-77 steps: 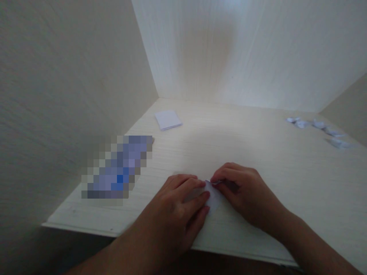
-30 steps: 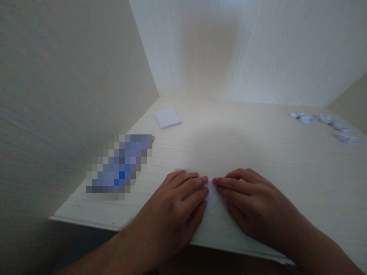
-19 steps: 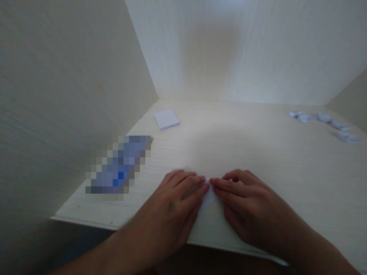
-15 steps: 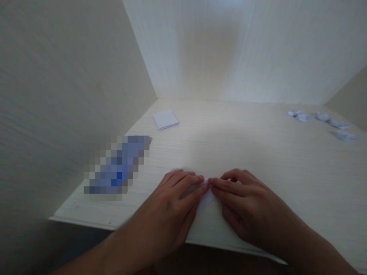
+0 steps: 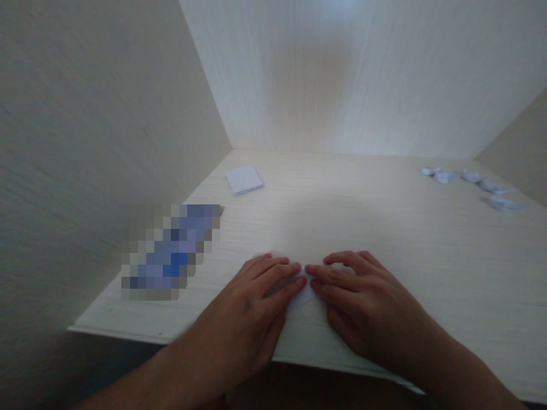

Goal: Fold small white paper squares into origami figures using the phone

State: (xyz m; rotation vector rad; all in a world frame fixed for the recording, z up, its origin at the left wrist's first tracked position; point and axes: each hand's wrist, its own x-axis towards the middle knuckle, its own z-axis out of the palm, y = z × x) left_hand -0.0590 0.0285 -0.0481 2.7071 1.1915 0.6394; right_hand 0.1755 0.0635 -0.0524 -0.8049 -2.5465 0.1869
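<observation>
A small white piece of folded paper [image 5: 302,295] lies near the table's front edge, mostly covered by my hands. My left hand [image 5: 265,302] rests over its left part, with thumb and fingers closed on it. From the other side, my right hand [image 5: 356,299] pinches the paper's right part between fingertips and thumb. The fingertips of the two hands are a small gap apart at the paper's top. How the paper is folded beneath the fingers is hidden.
A stack of white paper squares [image 5: 245,180] lies at the back left. Nearer sits a pixelated blue-grey flat item [image 5: 175,247] by the left wall. Several folded white paper pieces [image 5: 491,185] lie at the back right. Panels [image 5: 316,74] enclose the white table [image 5: 384,216].
My fingertips have moved slightly apart over the paper. The view has shifted a little, and the hands otherwise keep their place.
</observation>
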